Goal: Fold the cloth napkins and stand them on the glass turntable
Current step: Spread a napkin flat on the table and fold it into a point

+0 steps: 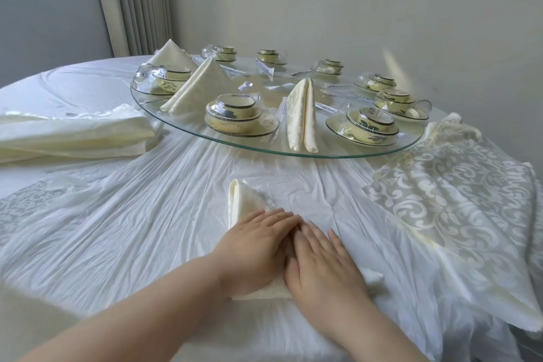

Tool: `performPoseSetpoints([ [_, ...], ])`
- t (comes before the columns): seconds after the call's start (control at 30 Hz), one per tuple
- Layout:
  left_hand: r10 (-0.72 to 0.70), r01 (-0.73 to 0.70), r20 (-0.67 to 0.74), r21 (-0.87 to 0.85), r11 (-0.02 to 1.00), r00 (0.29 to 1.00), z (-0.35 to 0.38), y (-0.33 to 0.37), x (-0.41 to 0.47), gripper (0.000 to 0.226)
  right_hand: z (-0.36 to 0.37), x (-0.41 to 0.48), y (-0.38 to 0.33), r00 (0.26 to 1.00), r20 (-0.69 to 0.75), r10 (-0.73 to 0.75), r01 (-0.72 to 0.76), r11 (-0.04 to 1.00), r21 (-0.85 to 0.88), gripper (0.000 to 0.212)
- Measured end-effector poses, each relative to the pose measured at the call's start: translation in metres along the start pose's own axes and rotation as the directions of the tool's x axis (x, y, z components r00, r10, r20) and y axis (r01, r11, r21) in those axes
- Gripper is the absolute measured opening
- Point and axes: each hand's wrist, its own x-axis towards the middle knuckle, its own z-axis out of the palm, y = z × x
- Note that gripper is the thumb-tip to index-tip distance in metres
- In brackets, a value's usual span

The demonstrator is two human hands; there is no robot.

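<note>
Left hand and right hand lie flat side by side, fingers straight, pressing a folded napkin onto the tablecloth. Its tip shows past the left fingers. Farther off, the turntable holds standing napkins and dishes.

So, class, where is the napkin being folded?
Head view, low centre: the napkin lies under the left hand and right hand, nearer than the glass turntable.

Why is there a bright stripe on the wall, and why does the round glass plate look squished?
Head view: sunlight makes a pale streak on the wall and brightens the patterned cloth; the slanted, wide-angle view flattens the glass turntable into an oval.
</note>
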Motion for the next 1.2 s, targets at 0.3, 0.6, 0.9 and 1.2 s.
performPoseSetpoints([
  [0.3, -0.178, 0.161, 0.128, 0.130, 0.978, 0.976, -0.007, -0.027, 0.003, 0.074, -0.022, -0.014, 0.024, 0.971, 0.232, -0.056, 0.058, 0.998, 0.001, 0.110],
  [0.6, -0.241, 0.227, 0.110, 0.128, 0.965, 0.964, -0.007, -0.034, 0.001, 0.056, -0.025, -0.034, 0.056, 0.997, 0.075, 0.017, -0.017, 1.000, 0.003, 0.108],
  [0.9, -0.278, 0.279, 0.036, -0.031, 0.960, 0.960, -0.008, -0.042, 0.004, 0.084, -0.032, -0.006, -0.001, 0.935, 0.093, -0.343, 0.325, 0.930, 0.169, 0.078],
  [1.2, -0.277, 0.183, -0.179, -0.414, 0.892, 0.944, -0.009, -0.054, 0.000, 0.069, -0.024, 0.016, 0.010, 0.859, -0.168, -0.483, 0.489, 0.872, -0.008, 0.052],
])
